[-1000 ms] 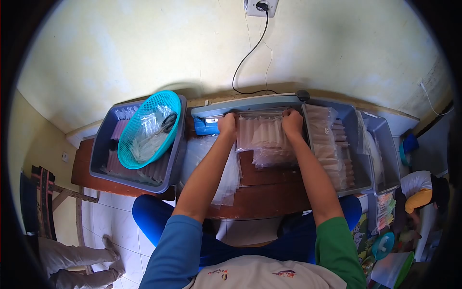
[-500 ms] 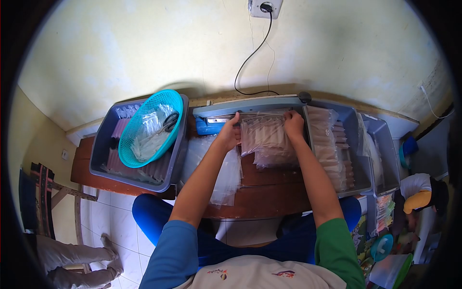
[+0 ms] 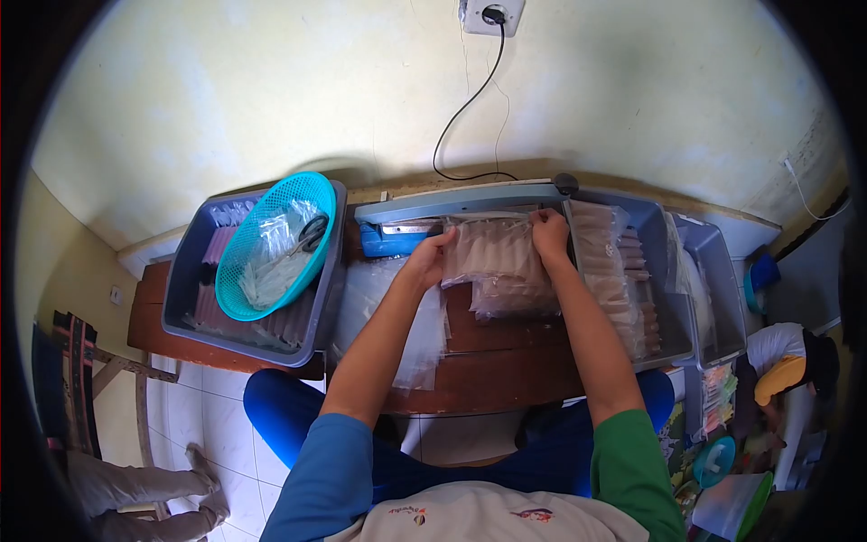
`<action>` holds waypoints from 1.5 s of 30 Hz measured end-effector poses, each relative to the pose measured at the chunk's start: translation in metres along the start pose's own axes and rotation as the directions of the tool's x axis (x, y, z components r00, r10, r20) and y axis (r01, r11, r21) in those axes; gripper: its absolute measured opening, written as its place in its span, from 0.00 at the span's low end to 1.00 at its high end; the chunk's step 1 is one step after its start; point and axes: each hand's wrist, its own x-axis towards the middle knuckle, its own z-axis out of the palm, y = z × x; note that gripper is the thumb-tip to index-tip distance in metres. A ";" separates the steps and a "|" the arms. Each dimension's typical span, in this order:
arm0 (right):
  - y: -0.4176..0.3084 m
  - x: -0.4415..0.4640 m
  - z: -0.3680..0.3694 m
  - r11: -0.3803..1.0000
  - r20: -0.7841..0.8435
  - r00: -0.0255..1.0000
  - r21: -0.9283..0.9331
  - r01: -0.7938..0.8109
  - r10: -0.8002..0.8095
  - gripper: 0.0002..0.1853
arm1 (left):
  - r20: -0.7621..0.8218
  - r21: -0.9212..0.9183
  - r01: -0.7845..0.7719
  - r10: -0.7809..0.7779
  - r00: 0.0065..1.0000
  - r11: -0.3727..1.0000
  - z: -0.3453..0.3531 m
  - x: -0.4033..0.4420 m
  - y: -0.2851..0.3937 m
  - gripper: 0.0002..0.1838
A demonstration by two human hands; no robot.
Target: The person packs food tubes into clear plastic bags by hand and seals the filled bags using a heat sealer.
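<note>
A clear plastic bag of brownish tubes (image 3: pixel 492 251) is spread between my two hands, its top edge along a blue and grey sealing machine (image 3: pixel 397 239). My left hand (image 3: pixel 432 257) is closed on the bag's left edge, thumb uppermost. At the top right corner, my right hand (image 3: pixel 549 235) pinches the plastic. Another filled bag (image 3: pixel 515 298) lies partly hidden beneath. Flat empty plastic bags (image 3: pixel 397 316) are spread on the brown wooden table (image 3: pixel 488 375), partly under my left forearm.
On the left, a grey tub (image 3: pixel 312 339) holds filled bags and a turquoise basket (image 3: pixel 237 289) with scissors (image 3: pixel 313 233). More filled bags (image 3: pixel 607 271) and grey tubs (image 3: pixel 682 307) stand right. A cord (image 3: pixel 461 113) runs to the wall socket. Other people are at far left (image 3: pixel 135 483) and right (image 3: pixel 781 357).
My left hand opened somewhat off the bag's top left corner, then closed on its left side slightly lower. The bag's crumpled front now lies flatter. My right hand stays at the right corner.
</note>
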 end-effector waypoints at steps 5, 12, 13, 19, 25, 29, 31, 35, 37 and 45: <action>0.000 0.001 0.002 0.999 -0.020 1.000 -0.041 0.021 -0.022 0.13 | -0.035 0.000 -0.038 0.038 0.999 0.999 0.000 -0.007 0.001 0.22; -0.018 -0.006 -0.020 0.971 0.012 0.988 -0.186 0.153 -0.154 0.15 | -0.042 0.070 0.016 -0.014 0.999 0.997 0.002 -0.003 -0.003 0.24; -0.026 -0.009 -0.027 0.970 0.015 0.988 -0.187 0.153 -0.152 0.15 | -0.067 0.084 0.015 -0.010 0.998 0.996 0.016 -0.014 0.002 0.23; -0.098 -0.011 -0.050 0.844 0.152 0.919 -0.363 0.393 -0.363 0.14 | -0.037 0.080 0.022 -0.019 0.999 0.997 0.017 -0.016 0.004 0.20; -0.135 0.053 0.015 0.757 0.376 0.692 0.039 0.653 -0.616 0.09 | -0.108 0.077 0.008 0.000 0.994 0.997 0.031 -0.024 0.008 0.22; -0.144 0.080 0.069 0.760 0.640 0.541 0.107 0.641 -0.546 0.11 | -0.099 0.089 0.018 -0.009 0.995 0.996 0.024 -0.018 0.008 0.22; -0.153 0.085 0.084 0.819 0.784 0.474 0.075 0.569 -0.401 0.12 | -0.082 0.086 0.026 -0.018 0.996 0.996 0.024 -0.019 0.010 0.22; -0.159 0.085 0.106 0.769 0.959 0.225 -0.013 0.639 -0.171 0.17 | -0.078 0.061 0.039 -0.034 0.996 0.997 0.026 -0.019 0.012 0.22; -0.161 0.082 0.108 0.801 0.967 0.232 -0.055 0.596 -0.106 0.18 | -0.062 0.037 0.056 -0.054 0.997 0.998 0.020 -0.015 0.011 0.22; -0.161 0.084 0.114 0.779 0.971 0.235 -0.181 0.600 0.045 0.21 | -0.030 0.000 0.085 -0.085 0.996 0.996 0.025 -0.021 0.015 0.20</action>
